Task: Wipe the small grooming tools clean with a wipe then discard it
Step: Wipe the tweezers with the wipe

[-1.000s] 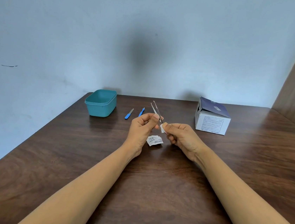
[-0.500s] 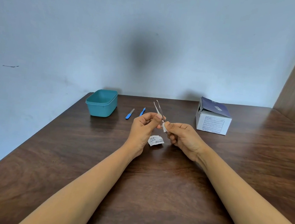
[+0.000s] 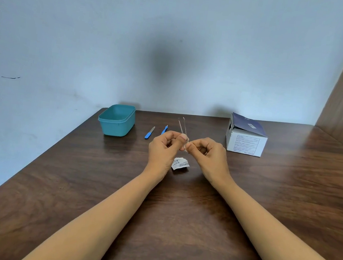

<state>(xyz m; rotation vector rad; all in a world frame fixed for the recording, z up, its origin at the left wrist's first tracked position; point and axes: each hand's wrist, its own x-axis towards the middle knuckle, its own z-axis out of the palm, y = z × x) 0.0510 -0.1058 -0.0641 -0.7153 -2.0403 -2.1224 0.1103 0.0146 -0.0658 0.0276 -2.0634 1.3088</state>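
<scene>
My left hand [image 3: 164,148] grips metal tweezers [image 3: 182,125] near their joined end, the two thin prongs pointing up and away. My right hand [image 3: 208,155] pinches a small white wipe [image 3: 186,146] against the lower end of the tweezers, right beside my left thumb. Most of the wipe is hidden by my fingers. Two blue-handled small tools [image 3: 149,132] [image 3: 164,129] lie on the table behind my left hand.
A torn white wipe wrapper [image 3: 180,163] lies on the dark wooden table [image 3: 178,216] under my hands. A teal plastic tub [image 3: 117,120] stands at the back left. A white and blue box [image 3: 246,136], lid ajar, stands at the back right. A wooden panel rises at the right.
My hands have drawn closer together, and the wipe has slid down toward the end of the tweezers by my left thumb. Less of the wipe shows now.
</scene>
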